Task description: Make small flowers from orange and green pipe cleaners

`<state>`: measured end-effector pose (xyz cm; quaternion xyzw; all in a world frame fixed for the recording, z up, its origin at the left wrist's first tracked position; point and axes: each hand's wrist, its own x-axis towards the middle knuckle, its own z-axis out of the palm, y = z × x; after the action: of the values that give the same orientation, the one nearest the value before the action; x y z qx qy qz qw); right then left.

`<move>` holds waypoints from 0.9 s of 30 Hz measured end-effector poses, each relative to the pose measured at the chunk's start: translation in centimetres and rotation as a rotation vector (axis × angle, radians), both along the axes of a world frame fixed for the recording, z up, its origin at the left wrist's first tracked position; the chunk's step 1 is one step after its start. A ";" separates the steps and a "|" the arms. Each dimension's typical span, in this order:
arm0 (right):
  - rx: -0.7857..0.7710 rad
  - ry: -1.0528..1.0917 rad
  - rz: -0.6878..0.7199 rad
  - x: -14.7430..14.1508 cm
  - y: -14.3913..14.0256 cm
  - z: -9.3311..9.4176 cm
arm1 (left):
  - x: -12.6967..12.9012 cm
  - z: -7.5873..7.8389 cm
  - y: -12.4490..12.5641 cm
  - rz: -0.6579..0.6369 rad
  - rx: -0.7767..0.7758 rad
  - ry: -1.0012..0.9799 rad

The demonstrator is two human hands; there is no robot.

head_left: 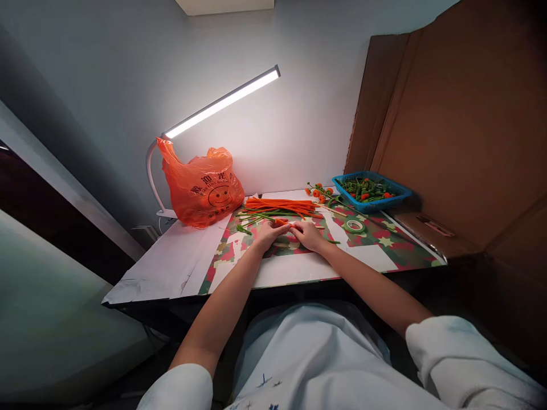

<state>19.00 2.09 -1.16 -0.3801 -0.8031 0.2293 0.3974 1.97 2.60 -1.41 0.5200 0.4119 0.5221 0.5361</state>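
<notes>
Here, two bare hands meet at the middle of a desk, fingertips almost touching. The left hand [269,233] lies curled over a short orange piece [281,221], apparently a bit of fuzzy craft wire, which shows just above its knuckles; the fingers seem pinched on it, though the grasp itself is too small to make out. The right hand [308,234] rests palm-down just beside it, fingers bent towards the same piece; whether it grips anything cannot be told.

Both hands rest on a patterned mat [384,246] of green, red and cream patches that covers the near part of the white desk [171,256]. Just beyond the hands lies a bundle of long orange stems [280,205], with thinner green stems [256,216] fanned out beside and below it. To the right of the hands sits a roll of green tape [354,226], flat on the mat. Farther back, small orange flower heads [319,192] lie near a blue basket [399,196] filled with green and red bits.

At the desk's left rear stands an orange plastic bag [200,191] printed with a smiling face, under the lit bar of a desk lamp [222,102]. Brown cardboard [461,125] walls off the right side.
</notes>
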 end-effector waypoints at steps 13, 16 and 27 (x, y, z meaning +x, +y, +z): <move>-0.020 0.056 -0.156 0.3 0.2 0.3 | -0.3 0.1 0.7 0.137 -0.009 -0.098; -0.040 0.099 -0.101 0.2 0.4 0.1 | -0.3 0.0 0.5 0.091 0.004 -0.072; -0.098 0.214 -0.047 0.2 0.5 -0.1 | 0.0 0.8 -0.5 0.083 0.042 0.081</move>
<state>19.20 2.62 -1.24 -0.3913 -0.7348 0.2981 0.4670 2.00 2.09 -0.63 0.5343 0.4437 0.5308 0.4857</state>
